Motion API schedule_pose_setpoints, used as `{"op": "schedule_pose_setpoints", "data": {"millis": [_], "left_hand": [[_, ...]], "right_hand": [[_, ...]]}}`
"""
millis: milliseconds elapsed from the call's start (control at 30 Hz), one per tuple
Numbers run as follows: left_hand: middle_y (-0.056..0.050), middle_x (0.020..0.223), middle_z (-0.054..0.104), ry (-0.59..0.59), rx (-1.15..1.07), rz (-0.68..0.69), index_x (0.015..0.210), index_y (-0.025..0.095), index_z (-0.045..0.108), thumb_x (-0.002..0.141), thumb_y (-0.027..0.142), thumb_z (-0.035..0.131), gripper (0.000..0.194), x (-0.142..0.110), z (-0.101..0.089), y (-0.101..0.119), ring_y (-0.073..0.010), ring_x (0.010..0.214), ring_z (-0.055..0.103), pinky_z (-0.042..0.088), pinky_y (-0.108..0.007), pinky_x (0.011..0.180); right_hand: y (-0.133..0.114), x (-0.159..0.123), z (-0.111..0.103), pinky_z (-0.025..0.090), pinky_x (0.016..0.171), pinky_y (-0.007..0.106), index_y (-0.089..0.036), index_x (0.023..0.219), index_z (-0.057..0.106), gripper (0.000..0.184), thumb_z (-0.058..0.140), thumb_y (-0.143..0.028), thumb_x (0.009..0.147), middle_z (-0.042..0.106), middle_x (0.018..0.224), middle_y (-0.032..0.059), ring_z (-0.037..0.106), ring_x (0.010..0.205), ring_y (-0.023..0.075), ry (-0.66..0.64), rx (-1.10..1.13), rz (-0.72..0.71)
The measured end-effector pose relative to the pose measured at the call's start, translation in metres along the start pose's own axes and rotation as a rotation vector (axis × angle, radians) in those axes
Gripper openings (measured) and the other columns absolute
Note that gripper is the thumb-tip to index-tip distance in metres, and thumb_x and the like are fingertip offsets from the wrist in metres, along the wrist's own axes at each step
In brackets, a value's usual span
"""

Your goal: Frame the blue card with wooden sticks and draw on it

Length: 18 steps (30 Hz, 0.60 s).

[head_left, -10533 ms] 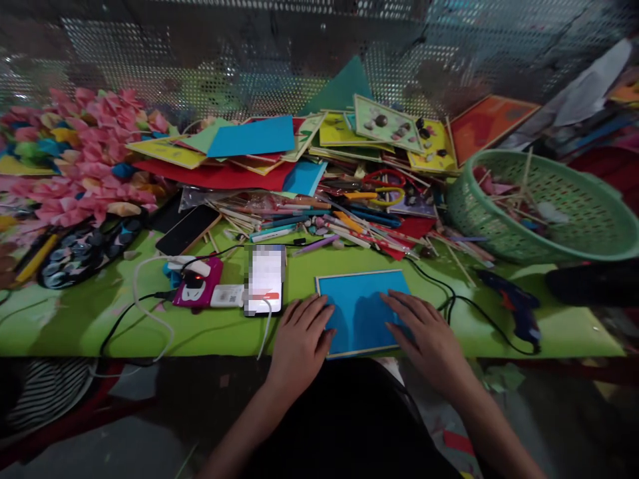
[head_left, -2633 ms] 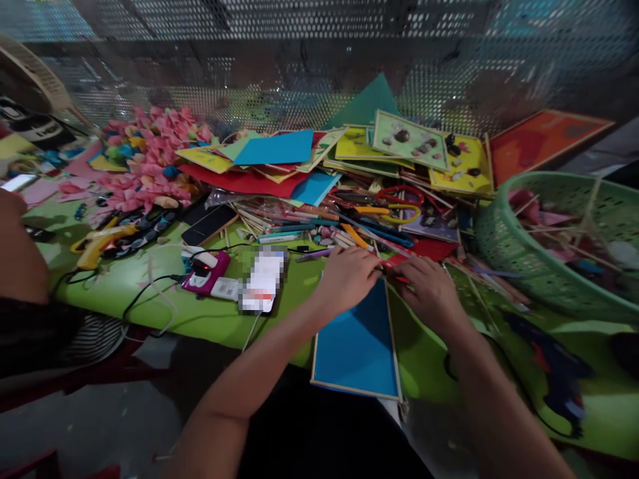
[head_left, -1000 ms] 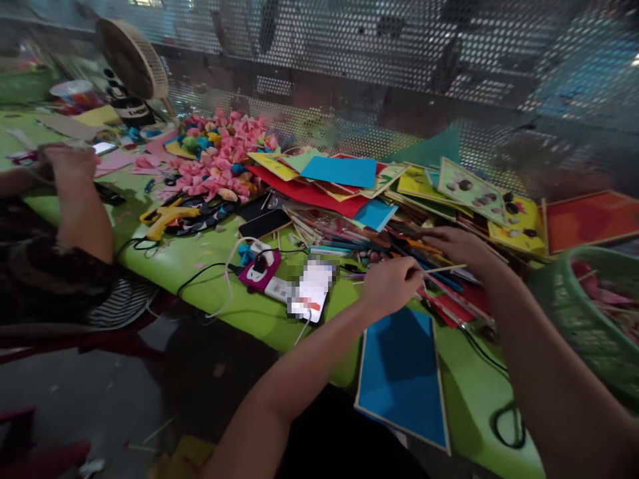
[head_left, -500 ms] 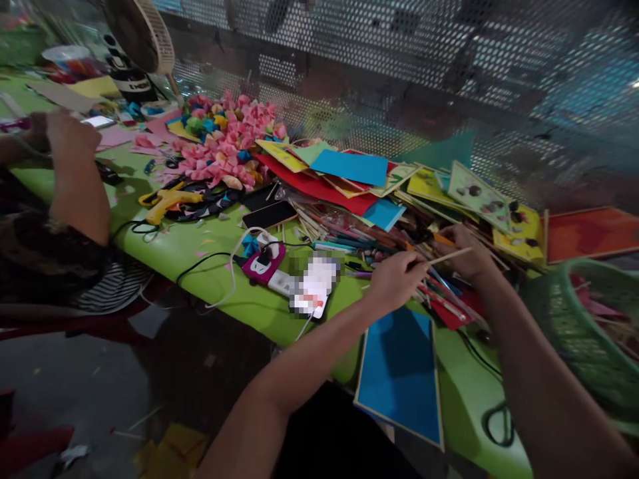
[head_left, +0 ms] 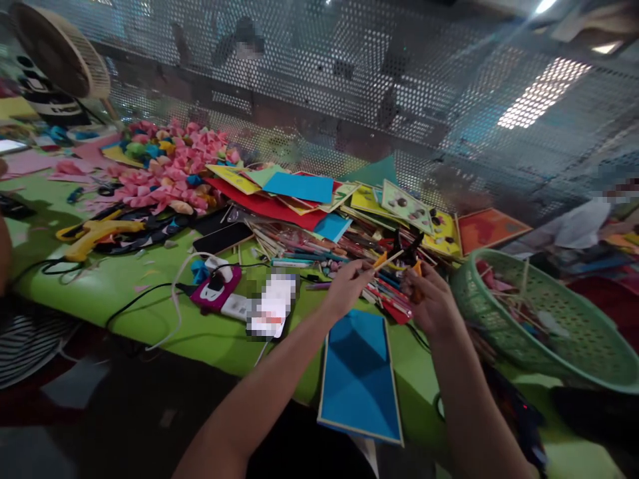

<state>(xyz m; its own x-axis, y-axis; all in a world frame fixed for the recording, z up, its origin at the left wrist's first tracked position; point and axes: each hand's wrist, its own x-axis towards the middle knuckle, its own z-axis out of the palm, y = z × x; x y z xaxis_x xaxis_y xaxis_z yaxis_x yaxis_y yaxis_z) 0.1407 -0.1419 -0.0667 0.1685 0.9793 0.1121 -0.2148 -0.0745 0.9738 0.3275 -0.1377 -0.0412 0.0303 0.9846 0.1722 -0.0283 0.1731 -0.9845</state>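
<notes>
Fingers of my left hand (head_left: 347, 286) are pinched around a thin pale stick (head_left: 389, 259), which points up and away to the right. My right hand (head_left: 430, 303) is clenched on an orange-handled tool (head_left: 416, 271) whose dark jaws stand spread near the far end of the stick; I cannot tell whether they touch it. Both of my hands are over the near side of a jumble of pens and sticks (head_left: 309, 249).

Just below my hands lies a blue panel (head_left: 359, 379), flat on the green worktop (head_left: 170, 319), with pale strips along its edges. Its near end juts past the worktop's edge toward my lap, and shadow falls across its upper part.

Left of the panel I have a lit phone (head_left: 279, 306) with its screen blurred out, beside a purple power socket (head_left: 214, 291) with cables plugged in. A dark phone (head_left: 222, 237) lies behind the socket, and farther left is a yellow glue gun (head_left: 102, 234), in front of a heap of pink paper flowers (head_left: 164, 183).

Behind the pens, coloured cards (head_left: 298, 187) are stacked loosely, one carrying dark and pale stones. On my right sits a green basket (head_left: 479, 309) with sticks and pink scraps inside. A fan (head_left: 62, 50) stands at the far left, and a perforated metal screen (head_left: 299, 100) runs behind everything.
</notes>
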Motion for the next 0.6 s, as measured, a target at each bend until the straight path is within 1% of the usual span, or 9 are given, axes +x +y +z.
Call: {"op": "schedule_pose_setpoints", "data": {"millis": [33, 100, 167, 200, 267, 333, 433, 500, 600], "left_hand": [[0.003, 0.074, 0.054, -0.020, -0.011, -0.013, 0.092, 0.020, 0.064, 0.092, 0.041, 0.059, 0.021, 0.000, 0.002, -0.001, -0.0120, 0.066, 0.047, 0.037, -0.023, 0.059], [0.005, 0.070, 0.048, -0.045, -0.029, -0.030, 0.089, 0.019, 0.062, 0.091, 0.046, 0.059, 0.027, -0.002, 0.005, -0.002, -0.0113, 0.063, 0.043, 0.034, -0.023, 0.058], [0.004, 0.071, 0.049, -0.062, -0.046, -0.031, 0.089, 0.019, 0.062, 0.090, 0.050, 0.061, 0.031, -0.004, 0.007, 0.000, -0.0114, 0.065, 0.044, 0.035, -0.023, 0.059], [0.004, 0.073, 0.051, -0.072, -0.053, -0.029, 0.088, 0.019, 0.062, 0.089, 0.052, 0.062, 0.032, -0.006, 0.008, 0.002, -0.0116, 0.067, 0.046, 0.036, -0.024, 0.061], [0.003, 0.075, 0.055, -0.096, -0.063, -0.027, 0.087, 0.019, 0.062, 0.088, 0.054, 0.064, 0.035, -0.008, 0.009, 0.005, -0.0123, 0.070, 0.049, 0.039, -0.024, 0.066], [0.002, 0.078, 0.059, -0.121, -0.068, -0.032, 0.086, 0.019, 0.063, 0.087, 0.054, 0.067, 0.035, -0.010, 0.011, 0.007, -0.0130, 0.073, 0.052, 0.041, -0.025, 0.069], [0.000, 0.079, 0.062, -0.145, -0.069, -0.051, 0.085, 0.018, 0.065, 0.087, 0.052, 0.070, 0.034, -0.010, 0.013, 0.005, -0.0125, 0.071, 0.052, 0.040, -0.024, 0.065], [0.001, 0.078, 0.062, -0.141, -0.075, -0.057, 0.089, 0.018, 0.067, 0.086, 0.052, 0.070, 0.035, -0.009, 0.013, 0.002, -0.0114, 0.068, 0.049, 0.037, -0.023, 0.061], [0.001, 0.086, 0.061, -0.099, -0.095, -0.039, 0.100, 0.019, 0.067, 0.085, 0.052, 0.068, 0.037, -0.006, 0.010, 0.000, -0.0104, 0.069, 0.047, 0.035, -0.023, 0.061]], "right_hand": [[0.002, -0.005, 0.001, 0.044, 0.047, 0.023, -0.026, 0.085, 0.056, 0.030, 0.081, -0.041, 0.076, 0.054, 0.068, -0.0053, 0.048, 0.052, 0.0106, -0.010, 0.035, 0.012], [0.007, -0.013, 0.003, 0.052, 0.053, 0.028, -0.026, 0.078, 0.053, 0.030, 0.079, -0.043, 0.076, 0.056, 0.067, -0.0031, 0.055, 0.056, 0.0139, -0.035, 0.066, 0.031], [0.012, -0.017, 0.004, 0.059, 0.067, 0.035, -0.027, 0.075, 0.056, 0.026, 0.077, -0.041, 0.075, 0.064, 0.071, 0.0001, 0.066, 0.069, 0.0190, -0.061, 0.089, 0.060], [0.014, -0.017, 0.004, 0.061, 0.075, 0.039, -0.027, 0.077, 0.059, 0.021, 0.077, -0.039, 0.075, 0.068, 0.076, 0.0015, 0.070, 0.077, 0.0216, -0.071, 0.094, 0.072], [0.016, -0.018, 0.005, 0.062, 0.086, 0.045, -0.028, 0.084, 0.066, 0.018, 0.076, -0.034, 0.070, 0.075, 0.087, 0.0026, 0.074, 0.090, 0.0257, -0.095, 0.096, 0.096], [0.014, -0.017, 0.008, 0.062, 0.088, 0.048, -0.029, 0.093, 0.070, 0.029, 0.074, -0.032, 0.065, 0.078, 0.094, 0.0032, 0.075, 0.096, 0.0285, -0.184, 0.104, 0.151], [0.006, -0.017, 0.013, 0.061, 0.092, 0.051, -0.029, 0.106, 0.073, 0.046, 0.069, -0.031, 0.060, 0.080, 0.101, 0.0047, 0.074, 0.103, 0.0312, -0.325, 0.131, 0.240], [0.001, -0.017, 0.014, 0.059, 0.094, 0.052, -0.029, 0.107, 0.074, 0.049, 0.067, -0.031, 0.059, 0.080, 0.101, 0.0053, 0.073, 0.108, 0.0326, -0.328, 0.135, 0.252], [-0.002, -0.017, 0.010, 0.058, 0.095, 0.053, -0.030, 0.105, 0.075, 0.044, 0.067, -0.032, 0.061, 0.080, 0.098, 0.0059, 0.072, 0.109, 0.0341, -0.251, 0.103, 0.226]]}}
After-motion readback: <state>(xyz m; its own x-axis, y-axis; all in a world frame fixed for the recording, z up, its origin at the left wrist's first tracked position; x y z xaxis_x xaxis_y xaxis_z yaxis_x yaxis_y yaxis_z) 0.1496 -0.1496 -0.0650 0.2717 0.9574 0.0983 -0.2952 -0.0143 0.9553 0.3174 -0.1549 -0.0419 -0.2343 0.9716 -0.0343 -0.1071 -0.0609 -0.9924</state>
